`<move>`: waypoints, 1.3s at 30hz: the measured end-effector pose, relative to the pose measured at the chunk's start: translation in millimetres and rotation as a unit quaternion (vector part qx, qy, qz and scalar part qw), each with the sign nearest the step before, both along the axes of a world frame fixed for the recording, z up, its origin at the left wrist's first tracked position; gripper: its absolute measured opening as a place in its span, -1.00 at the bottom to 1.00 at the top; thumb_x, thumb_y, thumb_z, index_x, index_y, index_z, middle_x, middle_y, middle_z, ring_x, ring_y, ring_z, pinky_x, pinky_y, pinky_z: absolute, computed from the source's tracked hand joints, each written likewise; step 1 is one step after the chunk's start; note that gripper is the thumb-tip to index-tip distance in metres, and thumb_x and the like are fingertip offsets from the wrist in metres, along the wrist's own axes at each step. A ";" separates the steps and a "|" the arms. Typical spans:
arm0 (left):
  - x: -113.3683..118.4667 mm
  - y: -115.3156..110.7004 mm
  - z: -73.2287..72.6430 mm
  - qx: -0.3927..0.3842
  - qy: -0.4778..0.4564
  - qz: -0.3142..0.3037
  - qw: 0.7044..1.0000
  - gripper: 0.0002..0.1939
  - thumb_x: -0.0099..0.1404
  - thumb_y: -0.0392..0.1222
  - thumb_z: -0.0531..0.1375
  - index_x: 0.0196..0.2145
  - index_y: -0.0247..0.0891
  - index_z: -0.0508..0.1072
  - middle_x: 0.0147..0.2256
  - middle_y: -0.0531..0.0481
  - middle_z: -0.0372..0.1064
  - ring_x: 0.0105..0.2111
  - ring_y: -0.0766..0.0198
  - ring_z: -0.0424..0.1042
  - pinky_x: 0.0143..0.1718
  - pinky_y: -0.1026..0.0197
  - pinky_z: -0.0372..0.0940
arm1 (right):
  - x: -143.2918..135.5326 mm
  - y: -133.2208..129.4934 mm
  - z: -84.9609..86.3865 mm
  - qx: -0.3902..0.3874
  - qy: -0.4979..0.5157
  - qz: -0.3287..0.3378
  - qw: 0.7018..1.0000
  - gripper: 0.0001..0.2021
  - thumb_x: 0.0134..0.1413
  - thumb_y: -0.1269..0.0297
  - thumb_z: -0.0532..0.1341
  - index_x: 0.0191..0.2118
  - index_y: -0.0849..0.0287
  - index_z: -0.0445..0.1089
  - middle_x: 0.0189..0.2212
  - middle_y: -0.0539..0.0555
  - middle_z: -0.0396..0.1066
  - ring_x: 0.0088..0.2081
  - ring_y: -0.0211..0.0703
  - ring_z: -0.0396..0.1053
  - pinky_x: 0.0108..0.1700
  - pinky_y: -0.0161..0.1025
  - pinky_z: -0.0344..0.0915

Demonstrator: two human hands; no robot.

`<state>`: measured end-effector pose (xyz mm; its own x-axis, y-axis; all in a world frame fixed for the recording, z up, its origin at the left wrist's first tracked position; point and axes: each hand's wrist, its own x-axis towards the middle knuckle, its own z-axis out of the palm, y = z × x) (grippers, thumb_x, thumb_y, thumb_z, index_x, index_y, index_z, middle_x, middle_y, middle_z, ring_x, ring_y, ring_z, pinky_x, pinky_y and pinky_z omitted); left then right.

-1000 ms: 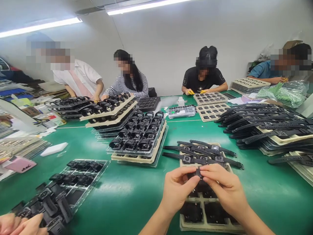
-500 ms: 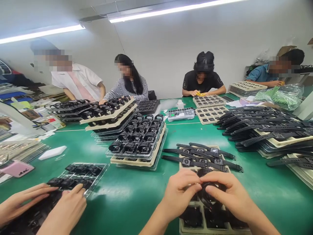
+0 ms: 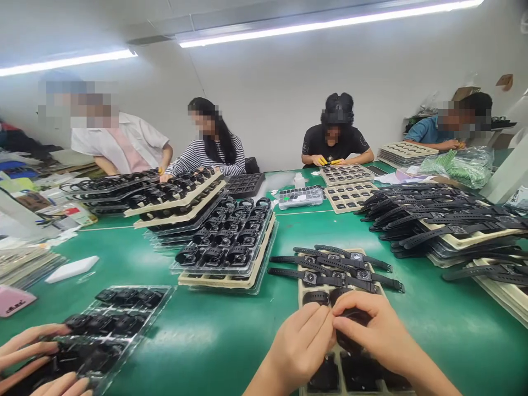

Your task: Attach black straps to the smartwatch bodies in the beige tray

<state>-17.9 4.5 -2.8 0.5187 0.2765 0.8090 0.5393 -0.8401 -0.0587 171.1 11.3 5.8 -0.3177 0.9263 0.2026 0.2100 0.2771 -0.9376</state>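
Observation:
My left hand (image 3: 303, 341) and my right hand (image 3: 371, 324) meet over a beige tray (image 3: 304, 388) near the front edge. Between them is a black watch (image 3: 350, 336) with its strap curled, partly hidden by my fingers. The right fingers are wrapped round it; the left fingers are pinched together at its strap side, and what they pinch is hidden. Several watches with straps laid flat (image 3: 338, 269) lie across the tray's far end. A curled watch (image 3: 315, 297) sits just beyond my left hand, and dark watches fill the near compartments.
Stacked trays of curled watches (image 3: 223, 236) stand left of centre, and a stack of flat-strapped watches (image 3: 454, 220) at right. Another person's hands (image 3: 28, 352) work over a clear tray (image 3: 154, 308) at lower left. Several people sit or stand across the green table (image 3: 206, 330).
The view has turned slightly right. My left hand's fingers have closed together lower beside the watch. The other person's hands have moved left and down over their tray.

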 end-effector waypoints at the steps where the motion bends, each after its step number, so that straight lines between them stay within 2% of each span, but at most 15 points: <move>1: -0.8 -0.5 -1.3 0.002 -0.008 -0.003 1.000 -0.82 0.31 -0.53 0.16 -0.24 -0.38 0.52 -0.44 -0.13 0.52 -0.45 0.17 0.49 -0.49 0.13 0.47 | 1.0 -0.1 1.4 0.010 -0.001 0.009 1.000 -0.92 0.14 0.31 0.32 -0.33 0.05 0.60 -0.32 0.00 0.60 -0.26 -0.11 0.52 -0.12 -0.25 0.42; 3: -3.4 -1.6 -1.7 0.008 -0.022 -0.013 1.000 -0.81 0.30 -0.52 0.20 -0.17 -0.40 0.53 -0.40 -0.15 0.55 -0.43 0.17 0.52 -0.46 0.13 0.49 | 3.1 0.1 3.7 0.033 0.000 0.018 0.999 -0.88 0.18 0.32 0.29 -0.30 0.05 0.62 -0.31 0.01 0.60 -0.26 -0.12 0.53 -0.13 -0.25 0.43; 7: -8.6 -2.6 2.1 0.003 -0.029 -0.024 0.999 -0.73 0.29 -0.49 0.23 -0.05 -0.45 0.50 -0.35 -0.20 0.59 -0.38 0.13 0.56 -0.38 0.11 0.52 | 8.4 1.3 5.5 0.067 0.006 -0.005 0.998 -0.82 0.24 0.28 0.25 -0.29 0.06 0.63 -0.32 0.05 0.61 -0.29 -0.11 0.53 -0.19 -0.25 0.46; 12: -10.1 5.9 6.0 -0.053 -0.078 -0.017 0.995 -0.69 0.35 -0.47 0.18 0.02 -0.36 0.47 -0.26 -0.20 0.59 -0.26 0.13 0.55 -0.27 0.11 0.52 | 27.4 8.1 5.0 0.094 -0.037 0.015 0.995 -0.82 0.18 0.28 0.32 -0.11 0.01 0.63 -0.15 0.07 0.62 -0.13 -0.01 0.56 -0.04 -0.16 0.49; 15: -11.7 12.2 6.3 -0.083 -0.074 0.020 0.994 -0.70 0.38 -0.41 0.18 0.04 -0.30 0.47 -0.14 -0.23 0.58 -0.15 0.10 0.54 -0.17 0.08 0.51 | 52.1 20.6 2.9 0.131 -0.079 -0.067 0.986 -0.84 0.20 0.21 0.31 -0.14 0.00 0.62 -0.13 0.08 0.62 -0.10 0.04 0.56 0.00 -0.08 0.50; 17: -12.4 14.2 5.0 -0.082 -0.073 0.038 0.993 -0.70 0.37 -0.40 0.18 0.04 -0.28 0.47 -0.12 -0.24 0.56 -0.15 0.09 0.53 -0.16 0.07 0.51 | 69.1 30.3 -0.1 0.142 -0.128 -0.123 0.974 -0.83 0.22 0.18 0.30 -0.14 0.01 0.61 -0.09 0.11 0.60 -0.05 0.09 0.54 0.04 -0.01 0.47; 19: -12.1 14.3 3.0 -0.081 -0.078 0.040 0.993 -0.70 0.35 -0.45 0.18 0.02 -0.30 0.47 -0.15 -0.24 0.55 -0.18 0.10 0.52 -0.19 0.07 0.50 | 81.4 38.2 -4.9 0.122 -0.199 -0.098 0.967 -0.83 0.23 0.19 0.26 -0.15 0.02 0.60 -0.08 0.10 0.60 -0.03 0.09 0.52 0.04 -0.01 0.46; 22: -10.1 12.9 -0.2 -0.090 -0.079 0.031 0.992 -0.70 0.33 -0.49 0.18 -0.01 -0.32 0.47 -0.18 -0.24 0.54 -0.22 0.10 0.51 -0.24 0.10 0.48 | 88.7 44.6 -13.8 0.080 -0.274 -0.018 0.958 -0.87 0.21 0.24 0.25 -0.21 0.03 0.58 -0.19 0.04 0.61 -0.16 0.00 0.54 -0.11 -0.13 0.48; 24: -8.6 12.0 -1.7 -0.096 -0.077 0.024 0.992 -0.70 0.32 -0.51 0.17 -0.03 -0.32 0.47 -0.19 -0.23 0.54 -0.22 0.11 0.50 -0.26 0.11 0.47 | 88.8 47.2 -19.2 0.067 -0.293 0.000 0.954 -0.89 0.20 0.26 0.26 -0.25 0.04 0.57 -0.27 0.01 0.61 -0.25 -0.04 0.54 -0.21 -0.18 0.45; 27: -7.8 11.7 -2.1 -0.096 -0.071 0.019 0.993 -0.70 0.33 -0.51 0.15 -0.03 -0.30 0.47 -0.19 -0.23 0.55 -0.22 0.11 0.51 -0.26 0.11 0.47 | 86.2 52.6 -24.3 0.060 -0.314 0.011 0.947 -0.88 0.20 0.30 0.25 -0.28 0.06 0.57 -0.30 0.02 0.61 -0.30 -0.06 0.53 -0.27 -0.20 0.41; 31: -11.6 13.5 0.2 -0.087 -0.076 0.036 0.993 -0.69 0.34 -0.49 0.14 -0.03 -0.26 0.47 -0.19 -0.20 0.56 -0.24 0.12 0.52 -0.28 0.11 0.47 | 81.4 60.2 -28.1 0.074 -0.325 0.013 0.943 -0.88 0.19 0.35 0.26 -0.30 0.07 0.57 -0.30 0.03 0.60 -0.26 -0.03 0.52 -0.21 -0.17 0.40; 35: -19.8 17.0 3.9 -0.080 -0.102 0.055 0.990 -0.70 0.33 -0.50 0.17 -0.05 -0.26 0.48 -0.19 -0.19 0.56 -0.22 0.13 0.53 -0.21 0.11 0.49 | 82.3 58.6 -32.5 0.094 -0.334 0.012 0.938 -0.89 0.18 0.39 0.28 -0.27 0.06 0.57 -0.25 0.03 0.61 -0.20 -0.03 0.53 -0.13 -0.15 0.44; 39: -25.1 19.4 6.0 -0.072 -0.128 0.077 0.986 -0.71 0.33 -0.50 0.17 -0.07 -0.24 0.48 -0.20 -0.15 0.56 -0.25 0.17 0.52 -0.24 0.14 0.48 | 84.2 57.5 -27.2 0.122 -0.357 0.018 0.926 -0.87 0.25 0.27 0.27 -0.23 0.02 0.60 -0.08 0.07 0.59 0.01 0.05 0.49 0.05 -0.06 0.42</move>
